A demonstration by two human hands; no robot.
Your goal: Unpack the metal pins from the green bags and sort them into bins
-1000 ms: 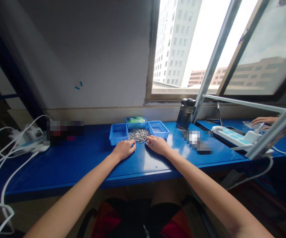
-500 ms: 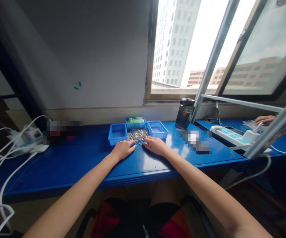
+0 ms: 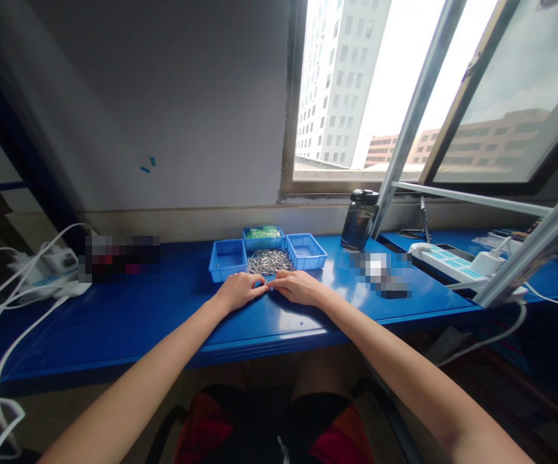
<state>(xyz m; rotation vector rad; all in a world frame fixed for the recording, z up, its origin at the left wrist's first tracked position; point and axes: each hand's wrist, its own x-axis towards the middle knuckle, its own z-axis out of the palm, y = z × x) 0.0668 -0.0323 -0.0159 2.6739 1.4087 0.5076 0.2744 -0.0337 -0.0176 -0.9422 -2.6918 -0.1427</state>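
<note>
Silvery metal pieces (image 3: 270,261) lie heaped on the blue table (image 3: 163,322), between three blue bins. My left hand (image 3: 241,290) is at the near left side of the heap, fingers pinched together. From the right, my right hand (image 3: 296,286) meets it fingertip to fingertip, also closed. Whatever is between the fingertips is too small to make out. The left bin (image 3: 229,260) holds a few tiny bits. Green material fills the back bin (image 3: 263,234). In the right bin (image 3: 305,251) little can be made out.
A dark bottle (image 3: 359,219) stands behind the right bin, near a metal post. White power strips (image 3: 446,263) with cables are at the right, and more white cables (image 3: 32,277) at the left. A blurred-out patch covers things beside the bottle.
My two hands have come together, the right one moving left and the left one slightly right, so their fingertips meet. The other person's hand at the far right has mostly left the view.
</note>
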